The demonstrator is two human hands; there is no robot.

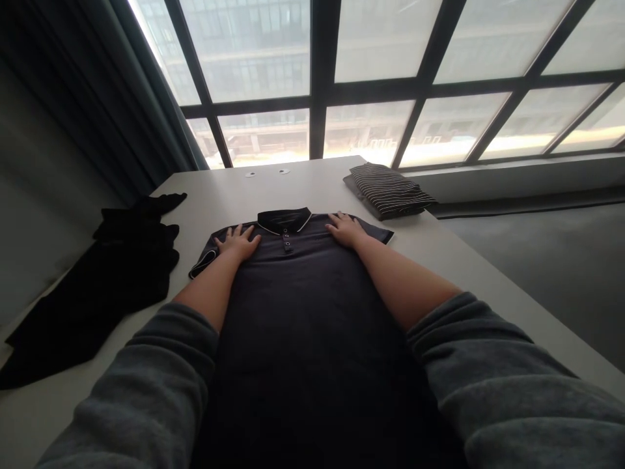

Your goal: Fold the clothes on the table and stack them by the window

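Stretching toward a black-framed glass window (323,65), a white worktop (215,189) carries a dark charcoal short-sleeved polo shirt (312,306), spread front-up along its middle. Left of the shirt lies a rumpled black cloth garment (131,273); at the far right, a folded stack of dark fabric (390,190), white-striped on top. The person's left hand (237,244) and right hand (347,231) rest flat, splayed wide, on the shirt's shoulders.

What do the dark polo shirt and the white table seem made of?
The dark polo shirt looks like matte fabric, probably a fine knit, given its soft, shallow creases. The white table looks smooth and low-sheen, perhaps laminate, given its even, pale top; its core can't be seen.
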